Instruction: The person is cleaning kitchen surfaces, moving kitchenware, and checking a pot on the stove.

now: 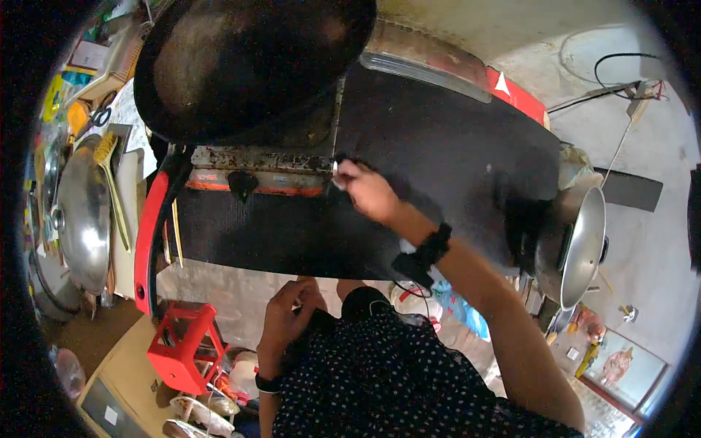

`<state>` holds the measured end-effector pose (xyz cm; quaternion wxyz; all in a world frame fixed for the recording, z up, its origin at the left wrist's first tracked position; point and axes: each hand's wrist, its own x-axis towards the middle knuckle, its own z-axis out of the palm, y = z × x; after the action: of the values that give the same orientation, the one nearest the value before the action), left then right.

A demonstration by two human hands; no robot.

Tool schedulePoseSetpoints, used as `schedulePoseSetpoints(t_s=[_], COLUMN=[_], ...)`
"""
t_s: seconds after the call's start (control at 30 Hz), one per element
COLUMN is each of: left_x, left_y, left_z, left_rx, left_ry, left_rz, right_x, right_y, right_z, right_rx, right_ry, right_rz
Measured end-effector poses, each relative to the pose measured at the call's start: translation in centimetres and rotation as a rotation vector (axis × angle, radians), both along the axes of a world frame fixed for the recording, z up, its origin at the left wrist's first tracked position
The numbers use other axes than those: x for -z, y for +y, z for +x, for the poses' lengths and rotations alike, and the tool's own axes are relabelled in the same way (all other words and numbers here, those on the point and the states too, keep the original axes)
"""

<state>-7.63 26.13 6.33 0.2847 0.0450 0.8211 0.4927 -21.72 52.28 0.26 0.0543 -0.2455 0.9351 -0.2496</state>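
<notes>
My right hand (366,189) reaches over the black tabletop (427,131) to the right end of a portable gas stove (263,178). A small white thing (335,168) shows at its fingertips, pinched between them; it is too blurred to name. A large dark wok (246,71) with a red and black handle (150,230) sits over the stove. The stove's front is stained and bears a black knob (242,183). My left hand (287,312) hangs before the table's front edge, close to my body, with fingers bent; its palm is hidden.
Left of the table are a steel lid (85,219), a brush (112,186) and scissors (103,112). A red plastic stool (183,347) stands below the handle. At the right edge is a pan with an upright metal lid (583,246). A clear-lidded box (427,71) lines the back.
</notes>
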Motion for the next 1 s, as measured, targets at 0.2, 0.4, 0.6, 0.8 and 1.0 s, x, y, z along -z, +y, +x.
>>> schedulePoseSetpoints(t_s=[0.2,0.4,0.6,0.8,1.0], left_x=[-0.3,0.0,2.7,4.9,6.5], left_y=[-0.5,-0.5,-1.5,0.1,1.7], left_z=[-0.8,-1.3,0.1,1.6,2.3], left_rx=[0.094,0.105,0.202,0.168,-0.013], left_ry=[0.035,-0.059,-0.206,-0.534,-0.717], left_rz=[0.041,0.162,0.186,0.268,0.267], right_x=[-2.9,-3.9,-0.4,4.0,0.6], right_y=[-1.3,3.3,17.9,22.3,4.2], right_z=[7.8,13.8,25.2,29.5,18.6], right_rx=[0.067,0.595,1.314,1.391,1.104], right_ry=[-0.210,-0.203,0.061,0.163,-0.057], right_rz=[0.035,-0.472,-0.479,0.279,0.069])
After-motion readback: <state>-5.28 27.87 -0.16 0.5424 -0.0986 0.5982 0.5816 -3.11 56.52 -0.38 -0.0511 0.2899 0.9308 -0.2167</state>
